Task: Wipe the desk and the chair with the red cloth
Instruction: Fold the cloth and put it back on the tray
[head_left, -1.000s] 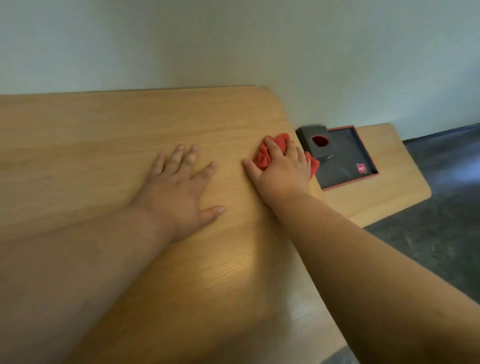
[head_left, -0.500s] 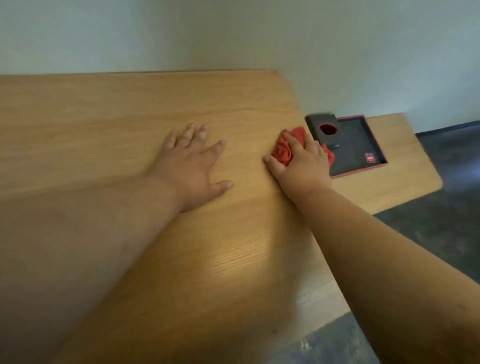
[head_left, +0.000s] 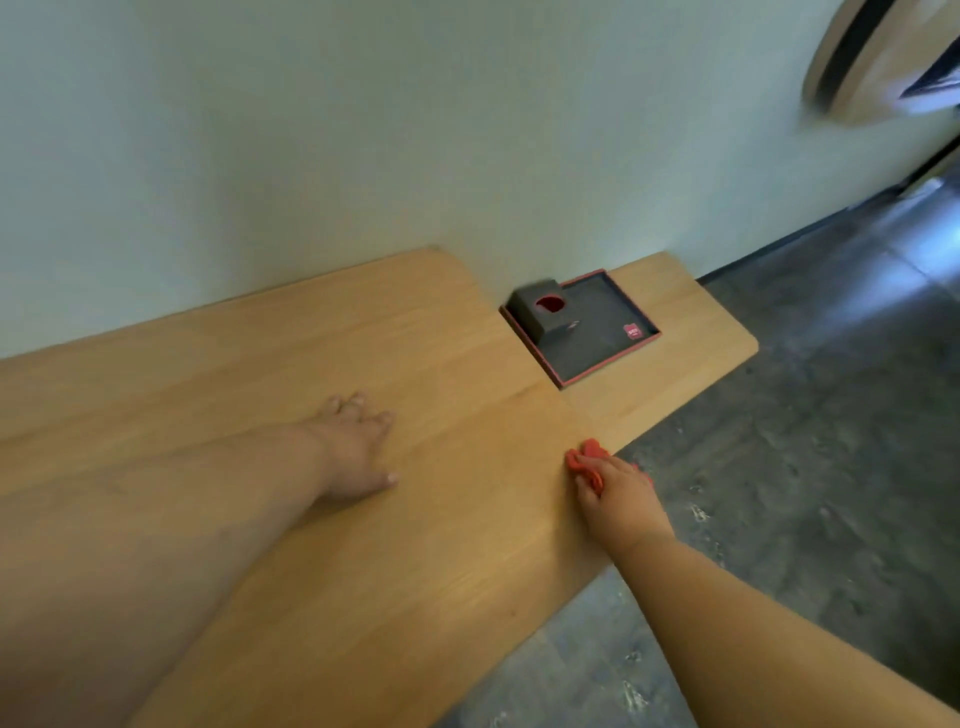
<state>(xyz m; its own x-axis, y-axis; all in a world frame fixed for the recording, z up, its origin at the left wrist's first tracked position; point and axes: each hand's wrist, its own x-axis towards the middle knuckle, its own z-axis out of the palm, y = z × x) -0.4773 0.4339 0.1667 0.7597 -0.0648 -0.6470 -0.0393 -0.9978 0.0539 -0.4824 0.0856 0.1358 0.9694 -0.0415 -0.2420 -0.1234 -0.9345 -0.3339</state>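
Pale wall backs the scene, and against it stands a light wooden desk whose top runs from the far left toward the near right. Your left hand lies palm-down on the desk near its middle, fingers straight and slightly spread, thumb out to the near side, holding nothing. Your right hand sits at the desk's right edge, partly over the floor, with its fingers curled over a bunched red cloth; the cloth shows at the far side of the hand, on the desk surface at the edge, and a small red fold shows at the hand's right side. Whether the whole cloth rests on the wood or partly hangs off the edge cannot be told. Right of the desk and further from you, a lower wooden surface with rounded corners adjoins the wall. On it lies a dark tray with a red rim, and in the tray's far left corner stands a dark block with a round red-lined hole. A small red label marks the tray's right corner. Dark grey floor fills the right side. At the upper right, a blurred wooden object with a dark band enters the view.
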